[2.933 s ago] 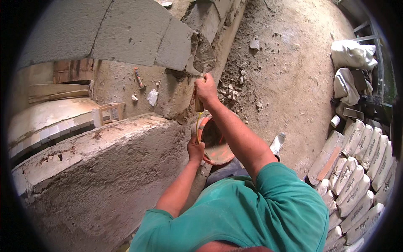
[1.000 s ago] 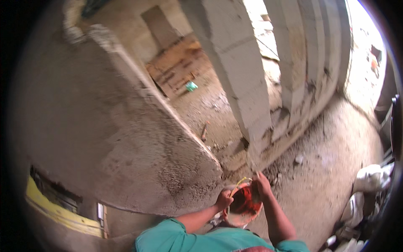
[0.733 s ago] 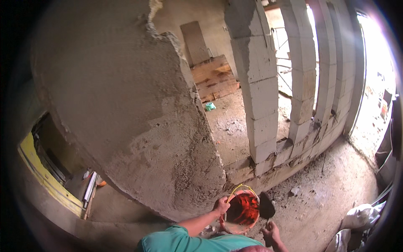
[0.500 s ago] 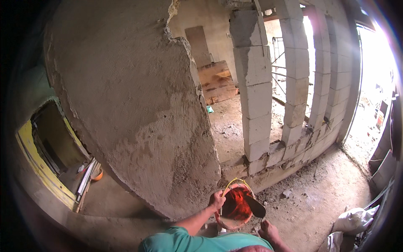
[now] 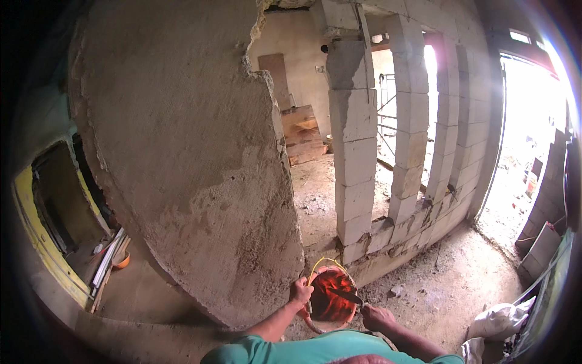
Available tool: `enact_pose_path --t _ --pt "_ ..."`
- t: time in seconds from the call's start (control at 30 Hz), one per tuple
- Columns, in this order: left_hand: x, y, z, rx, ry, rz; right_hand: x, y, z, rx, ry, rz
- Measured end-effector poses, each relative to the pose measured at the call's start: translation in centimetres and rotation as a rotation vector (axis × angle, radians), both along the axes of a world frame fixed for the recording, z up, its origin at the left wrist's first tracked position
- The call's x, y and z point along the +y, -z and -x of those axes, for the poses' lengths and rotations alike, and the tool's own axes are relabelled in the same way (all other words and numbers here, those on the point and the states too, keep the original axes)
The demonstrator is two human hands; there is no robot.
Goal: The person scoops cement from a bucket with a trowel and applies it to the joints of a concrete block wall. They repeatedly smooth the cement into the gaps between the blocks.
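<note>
An orange-red bucket [image 5: 331, 280] stands low in front of me, with dark mortar-like residue on its inside. My left hand [image 5: 301, 291] is closed on the bucket's left rim, beside the raised yellow handle [image 5: 319, 262]. In my right hand [image 5: 378, 318] is a trowel, gripped by its handle. The dark trowel blade [image 5: 345, 295] reaches over the bucket's opening from the right, seen nearly edge-on. Whether the blade touches the bucket's contents I cannot tell.
A rough plastered wall [image 5: 200, 158] with a broken edge rises ahead. To its right, pale block pillars [image 5: 356, 139] stand on a low block course. White sacks [image 5: 500, 320] lie at the lower right. Rubble [image 5: 395, 291] dots the floor, and planks lean near an orange bowl [image 5: 122, 260] at left.
My right hand has come up and left toward the bucket. The trowel blade has turned from broad face to edge and now points into the opening. My left hand keeps its hold.
</note>
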State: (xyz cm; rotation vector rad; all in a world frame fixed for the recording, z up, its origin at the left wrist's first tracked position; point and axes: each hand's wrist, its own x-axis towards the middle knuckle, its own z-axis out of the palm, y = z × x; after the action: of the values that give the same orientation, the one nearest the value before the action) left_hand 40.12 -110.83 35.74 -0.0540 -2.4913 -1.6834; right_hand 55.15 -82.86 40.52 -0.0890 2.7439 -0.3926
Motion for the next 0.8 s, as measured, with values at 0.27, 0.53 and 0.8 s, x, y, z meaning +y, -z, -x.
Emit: enact_pose_path --t 0.27,0.53,0.8 --pt "1.9 -2.5 3.0 0.058 0.182 0.065 -2.7 0.9 7.7 0.262 0.019 -0.077" --pt "2.0 -4.8 4.9 0.157 0.176 0.079 -3.7 4.3 9.6 0.095 -0.118 -0.083" --pt "2.8 -9.2 5.1 0.381 0.300 0.072 -3.1 -1.9 11.6 0.755 -0.165 -0.323"
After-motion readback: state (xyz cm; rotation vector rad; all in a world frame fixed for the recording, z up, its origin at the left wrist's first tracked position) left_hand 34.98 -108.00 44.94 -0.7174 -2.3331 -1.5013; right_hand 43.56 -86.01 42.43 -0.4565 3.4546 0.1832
